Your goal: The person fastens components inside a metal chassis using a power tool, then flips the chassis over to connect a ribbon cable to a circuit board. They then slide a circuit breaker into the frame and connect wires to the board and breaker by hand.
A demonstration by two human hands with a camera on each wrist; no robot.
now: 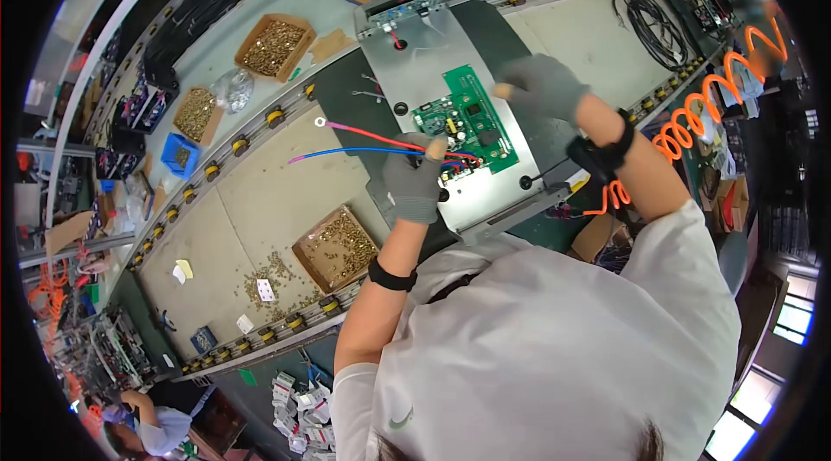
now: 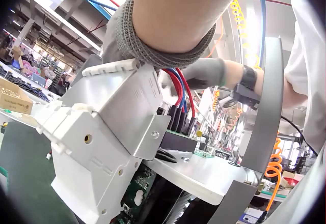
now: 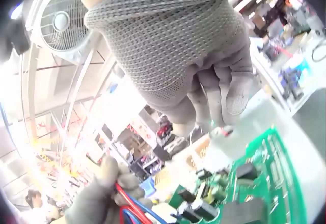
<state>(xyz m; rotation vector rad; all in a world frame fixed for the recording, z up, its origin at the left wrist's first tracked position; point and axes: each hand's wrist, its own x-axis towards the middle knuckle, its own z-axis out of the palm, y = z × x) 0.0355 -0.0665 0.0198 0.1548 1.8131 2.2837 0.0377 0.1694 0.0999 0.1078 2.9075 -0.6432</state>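
Note:
In the head view my gloved left hand [image 1: 414,186] grips a red wire [image 1: 372,134] and a blue wire [image 1: 346,150] beside the lower left edge of a green circuit board [image 1: 472,119]. The board lies on a silver metal plate [image 1: 424,50]. The wires' loose ends point left, the red one with a ring terminal. My right hand [image 1: 545,87] hovers off the board's upper right side, holding nothing; its fingers hang loosely bent in the right wrist view [image 3: 178,51]. Several red and blue wires [image 2: 181,89] rise from black sleeves in the left wrist view.
Cardboard boxes of small brass parts [image 1: 275,47] stand to the left, and another box [image 1: 336,249] sits nearer my left forearm. Loose parts and cards [image 1: 265,290] lie beside it. An orange coiled hose [image 1: 692,119] hangs at the right. Black cable lies at the upper right.

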